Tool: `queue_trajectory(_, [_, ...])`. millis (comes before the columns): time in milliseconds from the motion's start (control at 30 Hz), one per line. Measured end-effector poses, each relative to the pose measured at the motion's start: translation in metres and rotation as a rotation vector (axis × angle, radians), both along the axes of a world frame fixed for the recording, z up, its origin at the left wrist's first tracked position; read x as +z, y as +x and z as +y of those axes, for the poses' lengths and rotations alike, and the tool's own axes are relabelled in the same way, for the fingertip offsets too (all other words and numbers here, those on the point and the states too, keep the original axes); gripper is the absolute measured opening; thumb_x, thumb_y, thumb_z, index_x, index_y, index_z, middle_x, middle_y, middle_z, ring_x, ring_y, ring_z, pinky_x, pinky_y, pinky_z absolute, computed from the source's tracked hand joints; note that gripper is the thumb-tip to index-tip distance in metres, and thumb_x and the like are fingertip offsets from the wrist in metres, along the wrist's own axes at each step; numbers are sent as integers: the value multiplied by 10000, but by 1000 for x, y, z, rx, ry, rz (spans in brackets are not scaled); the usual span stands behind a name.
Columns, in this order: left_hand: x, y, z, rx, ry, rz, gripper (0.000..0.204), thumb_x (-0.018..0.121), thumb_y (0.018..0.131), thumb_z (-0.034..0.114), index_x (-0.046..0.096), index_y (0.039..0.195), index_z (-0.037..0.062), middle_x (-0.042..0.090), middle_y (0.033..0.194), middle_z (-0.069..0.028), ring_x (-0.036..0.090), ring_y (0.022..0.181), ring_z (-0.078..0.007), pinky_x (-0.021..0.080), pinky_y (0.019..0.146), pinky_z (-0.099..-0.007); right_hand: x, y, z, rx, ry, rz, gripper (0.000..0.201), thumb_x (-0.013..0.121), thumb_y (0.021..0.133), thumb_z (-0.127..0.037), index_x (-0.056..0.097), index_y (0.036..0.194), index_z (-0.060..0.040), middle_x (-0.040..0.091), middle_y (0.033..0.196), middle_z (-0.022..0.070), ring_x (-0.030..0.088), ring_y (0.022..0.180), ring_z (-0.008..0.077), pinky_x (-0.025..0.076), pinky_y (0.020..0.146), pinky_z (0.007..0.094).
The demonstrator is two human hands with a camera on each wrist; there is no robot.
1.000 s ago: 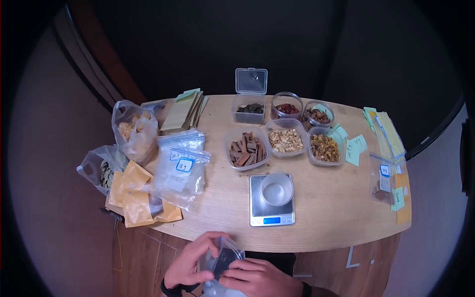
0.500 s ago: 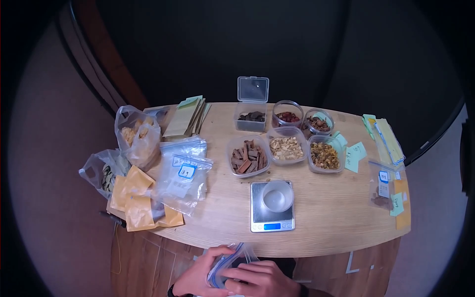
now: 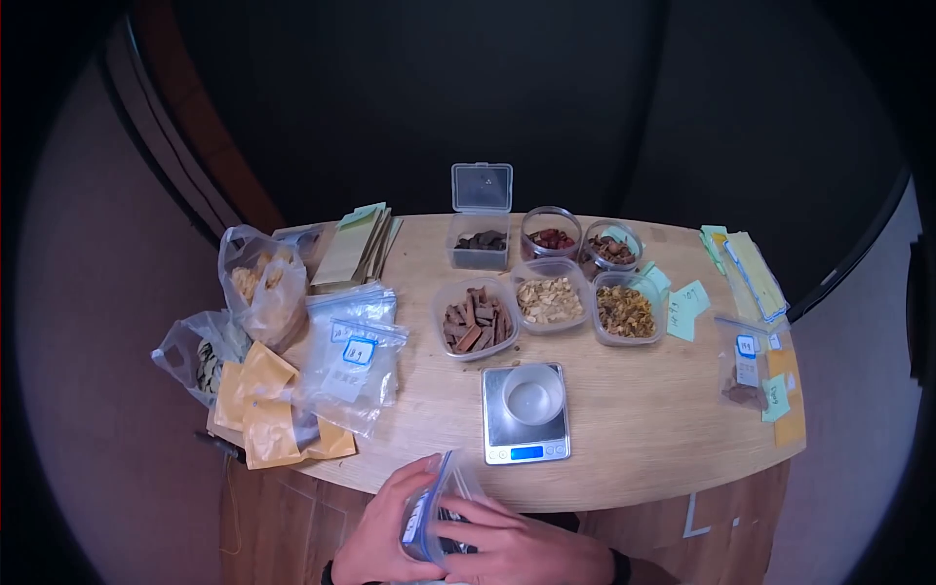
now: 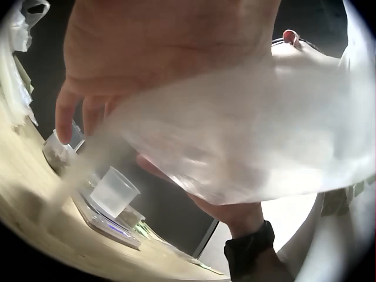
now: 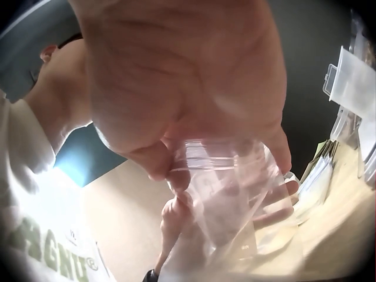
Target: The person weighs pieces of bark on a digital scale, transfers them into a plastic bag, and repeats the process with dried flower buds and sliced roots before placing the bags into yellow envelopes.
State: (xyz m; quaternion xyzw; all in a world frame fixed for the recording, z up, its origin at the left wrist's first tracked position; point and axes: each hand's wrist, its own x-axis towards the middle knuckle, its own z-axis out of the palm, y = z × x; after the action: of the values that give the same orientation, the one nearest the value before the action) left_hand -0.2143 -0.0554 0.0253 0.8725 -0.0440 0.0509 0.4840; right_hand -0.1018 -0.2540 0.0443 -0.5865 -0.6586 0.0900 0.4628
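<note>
At the table's near edge, both hands hold a clear zip bag (image 3: 458, 478) with a blue strip along its mouth. My left hand (image 3: 385, 522) grips its left side, fingers wrapped around the plastic. My right hand (image 3: 531, 548) has its fingers at the bag's mouth from the right. In the right wrist view, the zip edge of the bag (image 5: 205, 155) lies by that hand's thumb and fingers. The bag (image 4: 235, 135) looks cloudy in the left wrist view and covers much of it. Just beyond the hands, a kitchen scale (image 3: 499, 434) carries a small plastic cup (image 3: 534, 395).
Behind the scale stand tubs of bark pieces (image 3: 478, 322), pale chips (image 3: 549, 300) and yellow dried flowers (image 3: 626, 312), with several more containers farther back. Labelled zip bags (image 3: 356, 375) and orange pouches (image 3: 268, 419) lie left. Another bag (image 3: 743, 375) and paper slips lie right.
The bag has turned in the hands, so its blue-striped mouth now stands upright beside the left fingers. The right fingers have shifted along the mouth. The head view has tilted slightly.
</note>
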Motion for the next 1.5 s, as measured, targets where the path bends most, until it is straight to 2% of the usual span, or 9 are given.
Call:
queue_trajectory(133, [5, 3, -5, -10, 9, -78, 1143, 959, 526, 390, 355, 1440, 64, 460, 1432, -237, 452, 1335, -412, 392, 1083, -473, 3, -1, -1, 20, -49, -8, 148, 675, 838, -202, 667, 912, -73, 627, 1088, 131, 525, 1243, 319, 506, 895, 417])
queue_trajectory(300, [9, 6, -2, -133, -60, 161, 1181, 978, 509, 335, 328, 1468, 105, 485, 1413, -228, 500, 1305, -390, 440, 1048, -459, 18, -1, -7, 20, -398, -34, 157, 663, 844, -221, 647, 964, -120, 636, 1010, 65, 676, 893, 265, 547, 661, 388])
queue_trajectory(533, [-28, 11, 3, -315, -581, 98, 1202, 976, 575, 190, 232, 1513, 86, 436, 1456, -227, 522, 1295, -322, 432, 1080, -443, 21, 2, -6, -110, -110, -161, 190, 653, 827, -218, 638, 993, -127, 610, 949, 42, 663, 746, 224, 517, 566, 352])
queue_trajectory(600, [-27, 2, 14, -337, -380, 145, 1230, 976, 588, 206, 190, 1524, 75, 415, 1469, -234, 505, 1310, -324, 421, 1083, -459, 24, 3, -3, -143, -12, -163, 167, 653, 811, -215, 617, 939, -113, 574, 886, 37, 641, 737, 200, 507, 558, 329])
queue_trajectory(733, [-19, 6, 14, -436, -490, 212, 1262, 966, 619, 210, 123, 1547, 73, 411, 1472, -230, 464, 1345, -320, 383, 1100, -461, -3, 2, -2, -95, -173, -231, 346, 602, 905, -200, 603, 1241, -116, 585, 925, 55, 672, 685, 210, 527, 526, 314])
queue_trajectory(1133, [7, 46, 18, -88, -897, 213, 1129, 922, 644, 329, 263, 1494, -13, 482, 1358, -150, 474, 1302, -272, 331, 1113, -393, 28, 33, 10, -339, 257, 11, 299, 758, 818, -164, 674, 1087, -62, 658, 1044, 62, 701, 820, 226, 576, 624, 322])
queue_trajectory(1200, [4, 53, 22, 23, -1050, 153, 1134, 924, 628, 332, 268, 1489, -8, 532, 1278, -143, 556, 1193, -266, 452, 1014, -411, 31, 48, -1, -438, 285, 5, 254, 785, 786, -120, 698, 1014, -52, 668, 1103, 65, 699, 862, 215, 581, 671, 306])
queue_trajectory(1300, [-1, 67, 38, 189, -1192, 20, 1133, 894, 637, 414, 265, 1499, 33, 572, 1204, -140, 627, 1065, -259, 565, 842, -410, 35, 78, -34, -673, 45, 194, 161, 746, 781, 2, 714, 934, -39, 707, 1044, 92, 694, 790, 177, 554, 608, 250])
queue_trajectory(1500, [18, 135, 73, 304, -1124, -342, 839, 735, 794, 494, 410, 1431, 55, 587, 1242, -141, 609, 1107, -278, 520, 924, -405, 42, 160, -95, -1051, -270, 186, 113, 711, 836, -35, 706, 948, -26, 717, 900, 70, 670, 790, 133, 534, 636, 279])
